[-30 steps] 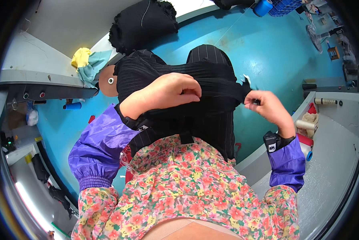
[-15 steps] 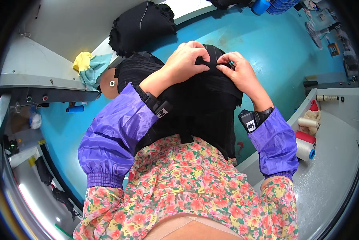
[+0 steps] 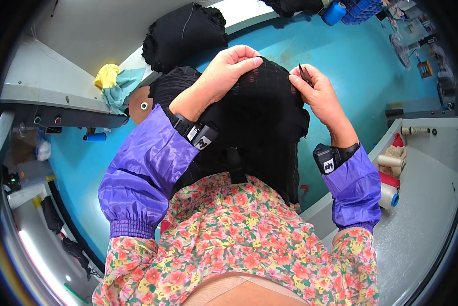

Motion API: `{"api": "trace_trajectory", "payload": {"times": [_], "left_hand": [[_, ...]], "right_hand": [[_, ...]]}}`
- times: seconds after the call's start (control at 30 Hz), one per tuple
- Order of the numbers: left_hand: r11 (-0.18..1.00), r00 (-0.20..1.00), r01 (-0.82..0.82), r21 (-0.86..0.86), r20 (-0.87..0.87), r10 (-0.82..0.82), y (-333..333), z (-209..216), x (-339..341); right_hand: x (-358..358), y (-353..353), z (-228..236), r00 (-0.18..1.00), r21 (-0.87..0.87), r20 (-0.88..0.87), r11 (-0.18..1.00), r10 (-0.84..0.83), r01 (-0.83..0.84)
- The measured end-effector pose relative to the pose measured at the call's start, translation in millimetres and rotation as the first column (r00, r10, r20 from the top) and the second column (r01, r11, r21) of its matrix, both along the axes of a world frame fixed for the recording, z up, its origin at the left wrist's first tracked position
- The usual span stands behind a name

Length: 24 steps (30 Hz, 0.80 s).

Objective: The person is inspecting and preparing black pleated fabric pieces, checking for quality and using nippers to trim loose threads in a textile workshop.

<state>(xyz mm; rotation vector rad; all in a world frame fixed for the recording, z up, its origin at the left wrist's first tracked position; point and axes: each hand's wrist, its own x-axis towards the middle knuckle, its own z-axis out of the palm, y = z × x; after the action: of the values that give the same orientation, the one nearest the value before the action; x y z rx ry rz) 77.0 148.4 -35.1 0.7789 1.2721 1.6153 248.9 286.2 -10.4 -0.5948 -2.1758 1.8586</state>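
Black knit fabric [image 3: 259, 117] lies draped over my lap, with a thin, sheer stretch near its far edge. My left hand [image 3: 216, 76] is closed at that far edge, thumb and forefinger pinching the cloth. To the right, my right hand [image 3: 318, 94] has its fingers curled around small dark thread snips [image 3: 305, 75], whose pointed blades stick up past the fingers. Its thumb and forefinger meet beside the fabric's right edge; whether they also pinch a thread is too small to tell.
A black fabric bundle [image 3: 185, 35] rests beyond my left hand. Yellow and green cloths [image 3: 117, 84] hang at the left machine table. Thread cones [image 3: 389, 194] stand in a grey tray [image 3: 423, 224] on the right. A blue cone [image 3: 334, 14] and blue basket [image 3: 361, 11] are far off.
My hands have moved apart: the left slightly up and left, the right to the right and away from the middle of the cloth. Dark snip blades now show in the right hand.
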Motion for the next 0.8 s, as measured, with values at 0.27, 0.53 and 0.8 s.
{"api": "trace_trajectory", "payload": {"times": [0.27, 0.53, 0.8], "left_hand": [[0.996, 0.996, -0.09, -0.005, -0.019, 0.09, -5, 11, 2], [0.983, 0.986, -0.165, 0.075, 0.018, 0.164, -7, 17, 3], [0.978, 0.981, -0.195, 0.069, 0.033, 0.193, -9, 21, 4]], "right_hand": [[-6, -1, 8, 1.0, 0.025, -0.022, 1.0, 0.008, -0.008], [-14, -4, 17, 0.999, 0.027, -0.038, 0.999, 0.023, -0.022], [-18, -4, 18, 0.998, 0.09, -0.032, 0.994, 0.059, -0.056]]}}
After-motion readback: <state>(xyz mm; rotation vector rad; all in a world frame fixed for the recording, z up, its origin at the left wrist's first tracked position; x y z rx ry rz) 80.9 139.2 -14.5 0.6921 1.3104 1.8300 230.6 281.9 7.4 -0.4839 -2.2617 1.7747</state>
